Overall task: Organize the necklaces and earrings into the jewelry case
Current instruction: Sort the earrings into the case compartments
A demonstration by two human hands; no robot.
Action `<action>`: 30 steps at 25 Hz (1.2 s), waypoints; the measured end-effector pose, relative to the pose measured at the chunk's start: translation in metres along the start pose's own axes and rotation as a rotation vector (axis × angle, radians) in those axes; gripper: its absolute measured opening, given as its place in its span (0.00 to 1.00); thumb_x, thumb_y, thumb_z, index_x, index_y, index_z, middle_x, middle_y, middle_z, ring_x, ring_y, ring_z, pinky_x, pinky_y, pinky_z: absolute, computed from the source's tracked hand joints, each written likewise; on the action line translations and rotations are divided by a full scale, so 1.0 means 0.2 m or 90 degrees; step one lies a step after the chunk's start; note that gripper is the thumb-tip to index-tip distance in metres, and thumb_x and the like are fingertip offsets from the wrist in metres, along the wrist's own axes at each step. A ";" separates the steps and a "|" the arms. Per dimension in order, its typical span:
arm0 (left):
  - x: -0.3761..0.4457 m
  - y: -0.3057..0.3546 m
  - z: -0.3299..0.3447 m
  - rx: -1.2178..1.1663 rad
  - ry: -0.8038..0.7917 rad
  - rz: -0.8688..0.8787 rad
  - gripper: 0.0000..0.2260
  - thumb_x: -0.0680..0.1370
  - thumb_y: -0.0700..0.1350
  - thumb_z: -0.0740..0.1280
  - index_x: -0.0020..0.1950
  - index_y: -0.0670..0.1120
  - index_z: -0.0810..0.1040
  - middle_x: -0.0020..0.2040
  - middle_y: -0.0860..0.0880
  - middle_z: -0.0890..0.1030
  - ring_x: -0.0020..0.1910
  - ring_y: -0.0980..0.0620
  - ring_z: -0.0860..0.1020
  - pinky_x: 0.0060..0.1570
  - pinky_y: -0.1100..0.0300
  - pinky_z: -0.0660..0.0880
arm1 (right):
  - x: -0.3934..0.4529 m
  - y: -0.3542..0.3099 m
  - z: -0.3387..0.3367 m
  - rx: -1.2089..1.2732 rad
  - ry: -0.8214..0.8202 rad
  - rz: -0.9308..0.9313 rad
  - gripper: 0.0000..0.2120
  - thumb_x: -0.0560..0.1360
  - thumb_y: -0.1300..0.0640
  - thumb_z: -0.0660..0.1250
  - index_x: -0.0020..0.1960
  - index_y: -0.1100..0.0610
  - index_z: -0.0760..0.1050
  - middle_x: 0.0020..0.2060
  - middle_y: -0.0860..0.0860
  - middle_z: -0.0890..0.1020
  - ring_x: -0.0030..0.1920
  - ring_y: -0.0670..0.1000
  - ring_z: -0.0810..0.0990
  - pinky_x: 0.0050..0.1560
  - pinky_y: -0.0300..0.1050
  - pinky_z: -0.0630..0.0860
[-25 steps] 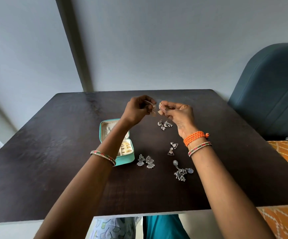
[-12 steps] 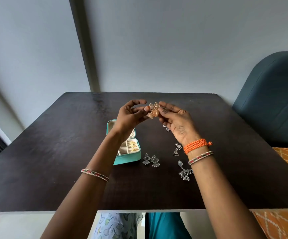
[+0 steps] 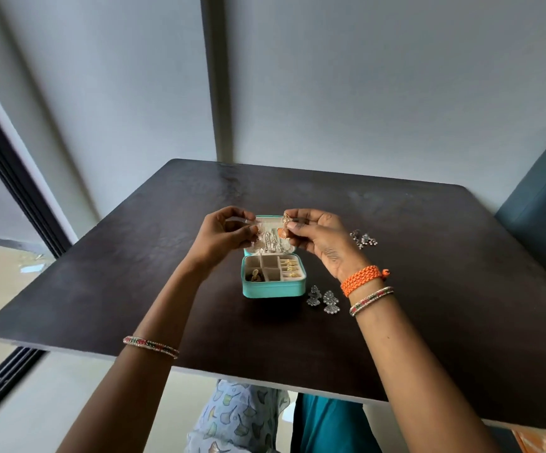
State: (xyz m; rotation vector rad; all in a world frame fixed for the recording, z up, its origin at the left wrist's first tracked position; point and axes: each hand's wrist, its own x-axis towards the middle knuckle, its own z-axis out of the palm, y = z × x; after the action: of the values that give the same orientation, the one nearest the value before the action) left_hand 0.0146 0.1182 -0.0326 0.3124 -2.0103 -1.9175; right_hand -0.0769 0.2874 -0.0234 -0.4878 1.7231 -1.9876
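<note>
the right hand (image 3: 317,238) pinches a gold earring (image 3: 285,225) between thumb and fingertips, above the open lid of the case (image 3: 273,289). the left hand (image 3: 224,233) has its fingers curled, thumb meeting fingertips; something small and reddish shows at the fingertips, but whether it is pinched cannot be told. the case sits on the bench (image 3: 428,256), tray divided into compartments, some already holding gold pieces. a silver pair (image 3: 323,300) lies just beside the case at its right; another silver piece (image 3: 363,238) lies beyond the right hand.

handling, as a judgement: the earring is light, rigid and thin, with fine petals and a slim post that could bend. take hold at the solid centre or the edges, not the post. a light pinch is sufficient; the polished metal may slip.

difference from the frame half a second earlier: both hands then held the earring together at mid bench, right of the case. now the hands are apart, the earring is in the right hand only, and both are over the case.
</note>
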 end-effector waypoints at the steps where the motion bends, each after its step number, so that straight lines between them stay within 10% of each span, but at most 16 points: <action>1: -0.02 -0.02 -0.03 0.035 0.010 -0.003 0.06 0.74 0.33 0.68 0.49 0.41 0.77 0.40 0.46 0.83 0.35 0.57 0.81 0.42 0.63 0.80 | 0.01 0.02 0.03 -0.040 -0.004 0.006 0.09 0.73 0.72 0.65 0.52 0.66 0.78 0.37 0.55 0.81 0.34 0.46 0.80 0.35 0.35 0.79; 12: -0.11 -0.06 0.03 0.030 0.111 -0.132 0.08 0.71 0.33 0.72 0.48 0.40 0.78 0.38 0.47 0.80 0.27 0.63 0.78 0.24 0.74 0.68 | 0.06 0.13 0.15 -0.314 0.053 -0.087 0.07 0.71 0.71 0.69 0.45 0.62 0.80 0.33 0.52 0.79 0.37 0.50 0.82 0.40 0.45 0.82; 16: -0.12 -0.13 0.03 0.127 0.112 -0.127 0.07 0.69 0.40 0.75 0.44 0.46 0.81 0.42 0.44 0.84 0.43 0.47 0.83 0.43 0.54 0.81 | 0.01 0.19 0.13 -0.259 0.043 -0.050 0.08 0.73 0.70 0.67 0.46 0.59 0.79 0.37 0.51 0.78 0.38 0.48 0.80 0.33 0.39 0.80; 21: -0.15 -0.19 0.06 0.286 0.154 -0.061 0.09 0.63 0.52 0.74 0.40 0.56 0.80 0.37 0.56 0.84 0.42 0.57 0.82 0.55 0.44 0.75 | -0.02 0.24 0.11 -0.260 0.014 -0.098 0.08 0.73 0.70 0.66 0.48 0.59 0.79 0.38 0.50 0.77 0.38 0.46 0.79 0.32 0.36 0.77; 30: -0.21 -0.25 0.10 0.251 0.225 0.016 0.03 0.71 0.43 0.73 0.44 0.48 0.81 0.40 0.51 0.82 0.35 0.56 0.79 0.40 0.53 0.79 | -0.05 0.21 0.11 -0.165 -0.029 -0.058 0.07 0.72 0.69 0.68 0.48 0.61 0.79 0.37 0.52 0.81 0.32 0.42 0.79 0.25 0.34 0.72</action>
State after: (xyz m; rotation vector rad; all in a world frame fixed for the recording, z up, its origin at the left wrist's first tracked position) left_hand 0.0417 0.1496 -0.0861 0.6691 -2.1123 -1.3241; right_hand -0.0527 0.2707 -0.0604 -0.7046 1.9716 -1.8055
